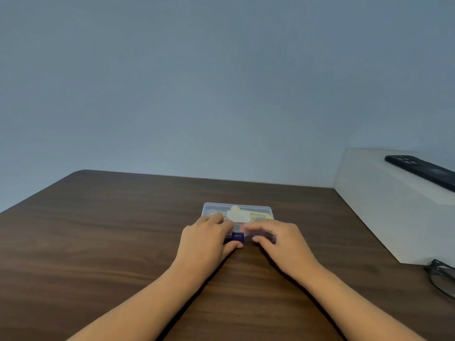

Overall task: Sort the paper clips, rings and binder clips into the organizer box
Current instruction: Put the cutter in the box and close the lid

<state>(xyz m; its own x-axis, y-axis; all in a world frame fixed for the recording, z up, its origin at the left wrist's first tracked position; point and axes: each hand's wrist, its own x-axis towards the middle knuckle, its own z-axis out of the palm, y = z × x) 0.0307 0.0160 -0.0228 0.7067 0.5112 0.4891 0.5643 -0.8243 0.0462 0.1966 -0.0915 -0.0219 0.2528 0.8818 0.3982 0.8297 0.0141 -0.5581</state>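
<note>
Your two forearms reach forward over the dark wood worktop [98,242] and meet at the near edge of the organizer box [261,209].

Your left hand [209,239] grips the box, fingers laid over the lid and thumb tucked against the front wall. Your right hand [280,239] mirrors it, thumb at the front, but its fingers are blurred, so its grip cannot be told.

Between the thumbs sits the blue latch [237,237]. This hold probably steadies the box while the latch is worked.

The clear lid looks closed. Pale and yellow shapes show through it, too dim to name.

At your near right lie eyeglasses [440,279], well apart from the box. Behind them a white block [384,217] carries a black phone [423,172]. Nothing stands between your hands and the box. A plain grey-blue wall [221,82] rises beyond.
</note>
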